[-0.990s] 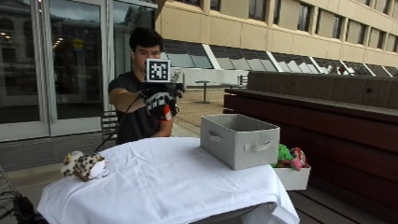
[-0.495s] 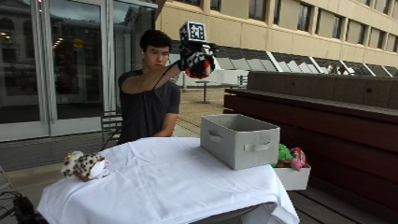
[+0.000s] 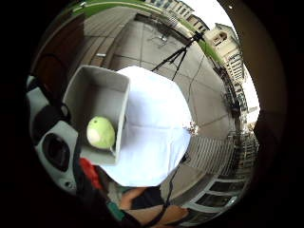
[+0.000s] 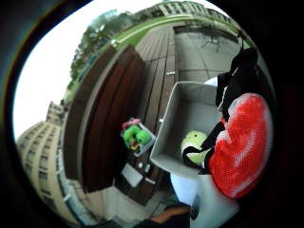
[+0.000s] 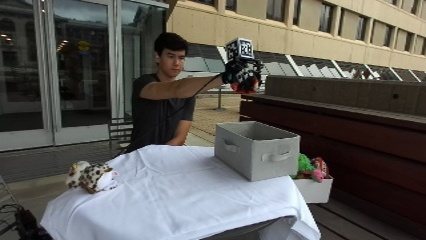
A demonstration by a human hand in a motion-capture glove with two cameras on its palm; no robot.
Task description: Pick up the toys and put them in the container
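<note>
My gloved right hand [image 5: 241, 75] hangs high in the air over the grey fabric container [image 5: 256, 150] on the white-clothed table [image 5: 180, 195]. Its fingers point down, relaxed, and I see no toy in them. In the little finger side palm view a green and white ball toy [image 3: 100, 133] shows inside the container [image 3: 76, 95], against its near wall. The thumb side palm view shows the same ball [image 4: 194, 141] in the container [image 4: 166, 123]. A spotted plush toy [image 5: 90, 177] lies at the table's far left corner.
A small white box [image 5: 313, 187] with green and pink toys [image 5: 309, 167] stands on the floor beside the table, below the container. A dark wooden bench wall [image 5: 346, 115] runs behind it. A tripod [image 3: 178, 54] stands on the pavement beyond the table.
The gloved hand rose from chest height to above head height, then came down a little and reached out to the right over the container.
</note>
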